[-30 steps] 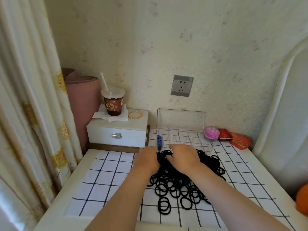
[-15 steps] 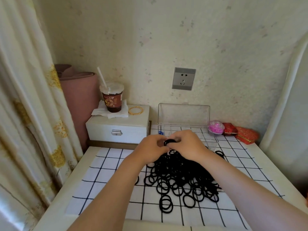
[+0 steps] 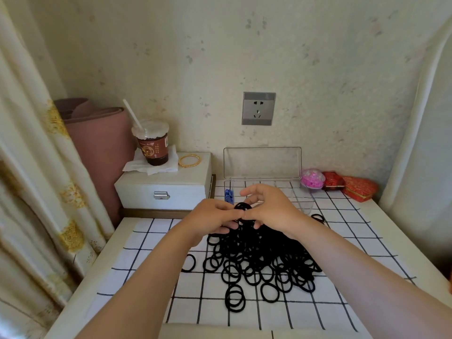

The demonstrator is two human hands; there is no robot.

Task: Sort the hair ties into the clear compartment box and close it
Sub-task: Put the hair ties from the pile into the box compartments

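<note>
A heap of black hair ties (image 3: 264,260) lies on the checked white mat in front of me. My left hand (image 3: 210,220) and my right hand (image 3: 271,207) meet above the heap's far edge and pinch a small bunch of black hair ties (image 3: 242,207) between them. Just behind my hands stands the clear compartment box (image 3: 304,200), its lid (image 3: 262,162) upright against the wall. Blue hair ties (image 3: 229,195) fill its leftmost compartment. My right hand hides the box's middle.
A white drawer box (image 3: 163,187) at the back left carries a drink cup with a straw (image 3: 152,145) and gold bangles (image 3: 189,160). A pink case (image 3: 313,179) and red pouches (image 3: 349,185) lie at the back right. A curtain hangs at the left.
Both hands have risen from the pile with a small bunch of black ties pinched between them, and have moved toward the box.
</note>
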